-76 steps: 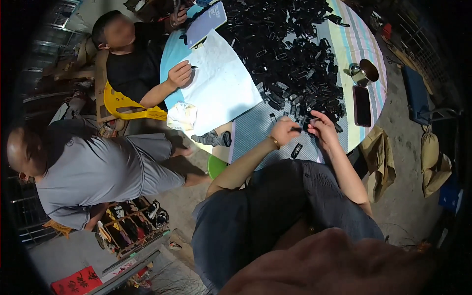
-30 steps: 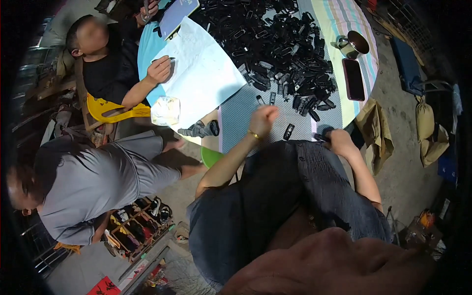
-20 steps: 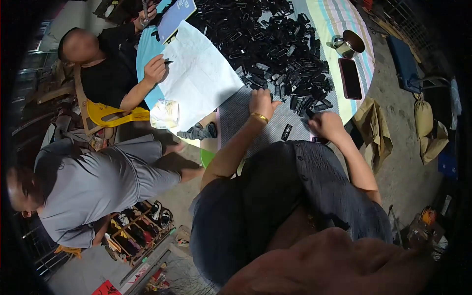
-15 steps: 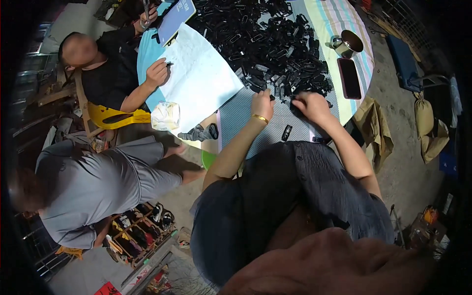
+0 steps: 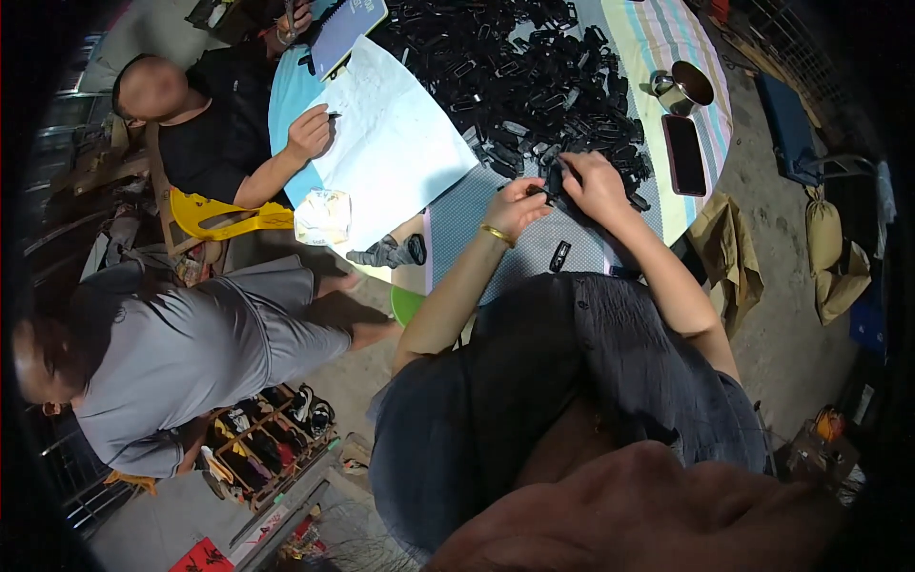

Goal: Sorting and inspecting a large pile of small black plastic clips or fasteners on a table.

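A large pile of small black plastic parts (image 5: 505, 81) covers the far middle of the table. At its near edge, my left hand (image 5: 518, 208), with a gold bracelet at the wrist, pinches a small black plastic part (image 5: 538, 194). My right hand (image 5: 597, 187) is right beside it, fingers closed round another dark piece (image 5: 555, 177), partly hidden by the fingers. The two hands almost touch. Closer to me, a single black oblong part with an open slot (image 5: 560, 255) lies by itself on the grey patterned cloth (image 5: 477, 224).
A white sheet (image 5: 391, 143) lies left of the pile, beside a spiral notebook (image 5: 348, 33). A seated person's hand (image 5: 310, 132) holds a pen over it. A metal mug (image 5: 683, 91) and phone (image 5: 684, 155) stand right. Another person in grey (image 5: 200, 343) is at left.
My hands have come together at the pile's near edge; the right one moved left, the left one slightly right. The view has shifted a little. The person in grey turned their head.
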### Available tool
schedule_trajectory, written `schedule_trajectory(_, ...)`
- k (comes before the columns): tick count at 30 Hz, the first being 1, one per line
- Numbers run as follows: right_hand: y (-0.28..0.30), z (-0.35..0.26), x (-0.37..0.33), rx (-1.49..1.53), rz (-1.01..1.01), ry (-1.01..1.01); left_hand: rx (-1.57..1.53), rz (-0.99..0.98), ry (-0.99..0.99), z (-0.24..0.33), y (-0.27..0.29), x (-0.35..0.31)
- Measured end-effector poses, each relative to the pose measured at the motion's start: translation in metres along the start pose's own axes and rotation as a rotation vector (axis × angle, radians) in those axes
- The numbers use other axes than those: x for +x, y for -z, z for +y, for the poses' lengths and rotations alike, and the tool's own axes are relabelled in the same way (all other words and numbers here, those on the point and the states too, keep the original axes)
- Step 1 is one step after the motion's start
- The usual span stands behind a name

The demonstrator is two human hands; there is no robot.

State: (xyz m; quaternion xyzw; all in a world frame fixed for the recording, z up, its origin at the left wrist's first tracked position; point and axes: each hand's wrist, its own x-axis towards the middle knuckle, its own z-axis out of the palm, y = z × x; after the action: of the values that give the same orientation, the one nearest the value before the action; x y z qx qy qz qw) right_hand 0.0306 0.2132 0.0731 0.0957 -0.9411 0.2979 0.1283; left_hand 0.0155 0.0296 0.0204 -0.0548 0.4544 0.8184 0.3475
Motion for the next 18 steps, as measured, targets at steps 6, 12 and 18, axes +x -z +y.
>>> schedule_trajectory(6, 0.005, -0.009, -0.038, 0.419, -0.009, -0.096, -0.006, -0.164, 0.033, 0.007, -0.020, -0.009)
schedule_trajectory(12, 0.013, -0.025, -0.051, 0.989, -0.065, -0.545, 0.389, -0.143, -0.070, 0.007, -0.022, -0.014)
schedule_trajectory(18, 0.009, -0.022, -0.056, 1.080, -0.118, -0.660, 0.413, -0.068, -0.098, 0.005, -0.033, -0.022)
